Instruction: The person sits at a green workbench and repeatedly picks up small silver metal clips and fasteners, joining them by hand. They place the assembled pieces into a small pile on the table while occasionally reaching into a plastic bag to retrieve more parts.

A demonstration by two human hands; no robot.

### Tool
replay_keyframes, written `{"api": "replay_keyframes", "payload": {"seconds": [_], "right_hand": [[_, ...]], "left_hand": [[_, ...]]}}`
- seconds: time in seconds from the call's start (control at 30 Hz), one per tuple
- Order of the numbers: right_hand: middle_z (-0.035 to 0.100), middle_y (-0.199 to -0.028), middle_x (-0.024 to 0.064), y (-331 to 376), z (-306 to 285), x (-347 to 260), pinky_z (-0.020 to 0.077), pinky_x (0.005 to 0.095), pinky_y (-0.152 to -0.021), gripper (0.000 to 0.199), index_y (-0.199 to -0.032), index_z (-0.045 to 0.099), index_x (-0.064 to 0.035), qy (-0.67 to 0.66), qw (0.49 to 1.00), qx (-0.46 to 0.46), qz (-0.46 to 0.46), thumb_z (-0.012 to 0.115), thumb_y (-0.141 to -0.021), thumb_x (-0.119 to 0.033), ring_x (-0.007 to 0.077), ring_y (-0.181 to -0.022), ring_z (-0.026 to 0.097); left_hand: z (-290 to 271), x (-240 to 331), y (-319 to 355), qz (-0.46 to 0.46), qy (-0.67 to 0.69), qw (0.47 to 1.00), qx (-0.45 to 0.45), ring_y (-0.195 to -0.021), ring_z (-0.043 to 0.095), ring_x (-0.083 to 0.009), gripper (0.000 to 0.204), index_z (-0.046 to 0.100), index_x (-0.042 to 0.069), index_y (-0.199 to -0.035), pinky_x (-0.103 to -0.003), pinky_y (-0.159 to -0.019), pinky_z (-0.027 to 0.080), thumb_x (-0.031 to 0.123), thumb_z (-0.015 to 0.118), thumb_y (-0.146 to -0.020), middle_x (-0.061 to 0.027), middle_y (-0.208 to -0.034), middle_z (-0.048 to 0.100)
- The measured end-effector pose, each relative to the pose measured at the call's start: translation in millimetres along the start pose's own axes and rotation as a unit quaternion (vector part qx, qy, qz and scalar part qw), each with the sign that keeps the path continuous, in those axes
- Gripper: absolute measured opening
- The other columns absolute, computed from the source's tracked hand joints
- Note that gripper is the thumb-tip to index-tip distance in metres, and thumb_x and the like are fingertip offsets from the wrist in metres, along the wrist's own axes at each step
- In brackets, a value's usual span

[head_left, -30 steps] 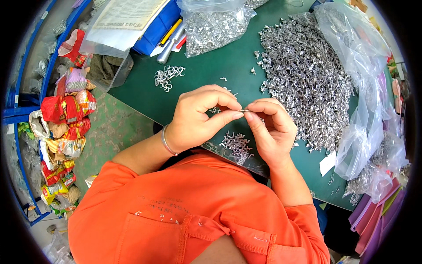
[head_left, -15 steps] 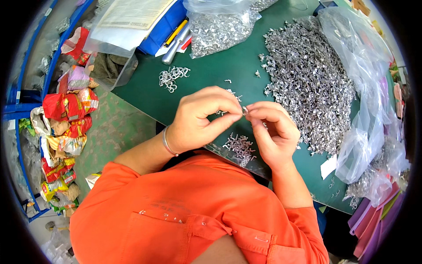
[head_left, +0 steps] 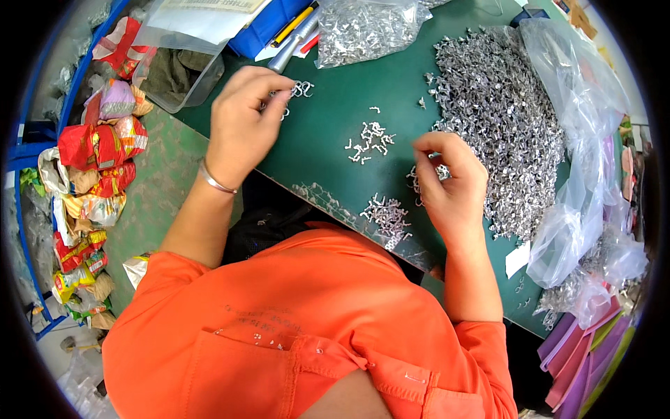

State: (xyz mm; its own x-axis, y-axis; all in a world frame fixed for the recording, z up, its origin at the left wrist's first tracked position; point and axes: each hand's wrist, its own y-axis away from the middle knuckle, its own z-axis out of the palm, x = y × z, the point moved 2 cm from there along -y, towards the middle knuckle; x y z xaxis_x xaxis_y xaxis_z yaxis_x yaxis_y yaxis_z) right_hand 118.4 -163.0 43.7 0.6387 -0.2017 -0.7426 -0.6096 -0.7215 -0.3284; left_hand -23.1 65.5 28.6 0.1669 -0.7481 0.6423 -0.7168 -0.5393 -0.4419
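My left hand (head_left: 248,115) is over a small group of curved metal pieces (head_left: 301,89) at the far left of the green table, hiding part of them. Its thumb and index finger are pinched; what lies between them, if anything, is too small to make out. My right hand (head_left: 455,183) hovers beside the large heap of small silver metal parts (head_left: 499,133), fingers curled and thumb close to the index finger. A few metal pieces (head_left: 413,183) show by its thumb. Between the hands lie a loose cluster of bent pieces (head_left: 373,140) and, nearer me, a denser pile (head_left: 387,218).
A clear bag of metal parts (head_left: 370,31) stands at the back, beside a blue bin (head_left: 262,28) and a grey-handled tool (head_left: 283,57). Crumpled clear plastic (head_left: 586,133) borders the heap on the right. A clear tub (head_left: 174,101) sits past the table's left edge.
My hands have parted from around a tiny metal piece. The left went left and away from me to the curved pieces; the right shifted slightly right. The view has shifted a little.
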Motion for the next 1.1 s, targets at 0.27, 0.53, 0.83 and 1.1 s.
{"api": "replay_keyframes", "payload": {"seconds": [0.27,0.53,0.83,1.1], "right_hand": [[0.063,-0.084,0.0144,-26,22,18,0.0498,0.0452,-0.072,0.015,-0.092,0.063,-0.0026,0.099,0.982,-0.104,-0.121,0.062,-0.079,0.005,0.0353,-0.081,0.06],[0.061,-0.089,0.0137,-23,21,23,0.0491,0.0433,-0.076,0.016,-0.092,0.065,-0.0025,0.126,0.976,-0.125,-0.126,0.064,-0.078,0.004,0.0349,-0.085,0.058],[0.066,-0.086,0.0115,-13,7,13,0.0517,0.0345,-0.068,0.01,-0.09,0.067,-0.0003,0.026,0.996,-0.075,-0.048,0.067,-0.081,0.005,0.0289,-0.077,0.063],[0.065,-0.094,0.005,28,-4,16,0.0526,0.0236,-0.076,0.024,-0.102,0.061,-0.0001,-0.331,0.92,-0.024,0.21,0.068,-0.083,0.013,0.0109,-0.087,0.063]], "left_hand": [[44,42,12,0.064,0.152,0.979,-0.121,-0.074,0.063,-0.0182,0.013,0.069,0.001,-0.095,-0.028,-0.064,0.05,-0.002,0.069,-0.083,-0.0082,-0.091,0.064],[71,49,14,0.144,0.044,0.977,-0.153,-0.085,0.059,-0.0317,0.014,0.066,0.002,-0.09,-0.04,-0.076,0.049,0.005,0.073,-0.077,-0.0113,-0.088,0.057],[73,47,15,0.126,0.056,0.979,-0.149,-0.083,0.058,-0.0335,0.013,0.061,0.002,-0.083,-0.042,-0.074,0.048,0.001,0.072,-0.077,-0.0124,-0.087,0.056],[70,46,18,0.122,0.093,0.98,-0.13,-0.078,0.06,-0.0329,0.012,0.06,0.002,-0.083,-0.04,-0.069,0.049,-0.002,0.07,-0.078,-0.0121,-0.084,0.059]]}}
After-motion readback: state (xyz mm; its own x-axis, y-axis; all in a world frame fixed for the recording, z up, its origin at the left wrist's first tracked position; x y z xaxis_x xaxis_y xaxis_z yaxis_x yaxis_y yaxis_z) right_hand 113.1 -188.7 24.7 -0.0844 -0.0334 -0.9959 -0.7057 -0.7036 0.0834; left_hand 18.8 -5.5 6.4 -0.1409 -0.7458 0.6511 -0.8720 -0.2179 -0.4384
